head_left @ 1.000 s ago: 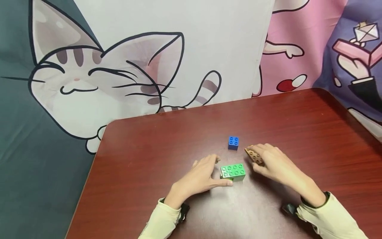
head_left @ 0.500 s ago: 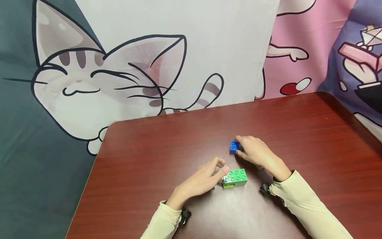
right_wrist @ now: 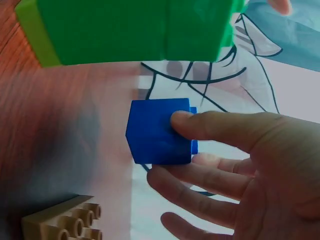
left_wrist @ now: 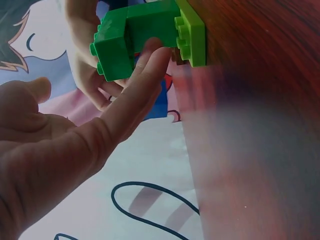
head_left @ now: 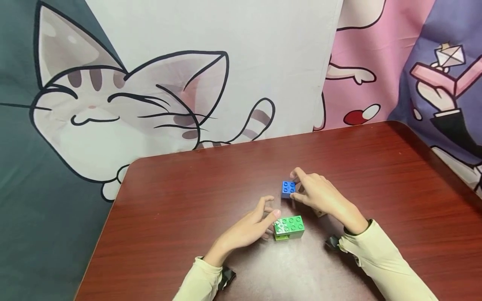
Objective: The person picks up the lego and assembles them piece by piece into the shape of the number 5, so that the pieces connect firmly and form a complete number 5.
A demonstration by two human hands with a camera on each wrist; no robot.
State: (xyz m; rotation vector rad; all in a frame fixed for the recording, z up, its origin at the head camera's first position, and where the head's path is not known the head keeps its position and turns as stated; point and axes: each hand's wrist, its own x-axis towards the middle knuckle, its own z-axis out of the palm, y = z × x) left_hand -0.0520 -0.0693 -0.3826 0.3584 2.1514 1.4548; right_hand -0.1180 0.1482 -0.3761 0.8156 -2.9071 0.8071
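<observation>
A blue brick (head_left: 288, 190) stands on the table with its studs up. At its right side is my right hand (head_left: 320, 193); the thumb touches its face in the right wrist view, the other fingers spread loosely. A green block assembly (head_left: 289, 227) stands nearer me, dark green bricks over a lime green piece (left_wrist: 192, 32). My left hand (head_left: 244, 228) is at its left end, thumb by the top corner and fingers loosely bent; one finger overlaps it in the left wrist view. A tan brick (right_wrist: 62, 220) lies beside the blue one, mostly hidden under my right hand in the head view.
The brown wooden table (head_left: 180, 234) has its far edge against a cartoon-printed cloth backdrop (head_left: 158, 92). Dark wrist devices (head_left: 227, 276) sit under both sleeves.
My right hand has left the tan brick and moved left to the blue brick. My left thumb has risen from the green assembly's front to its top left corner. The bricks look unmoved.
</observation>
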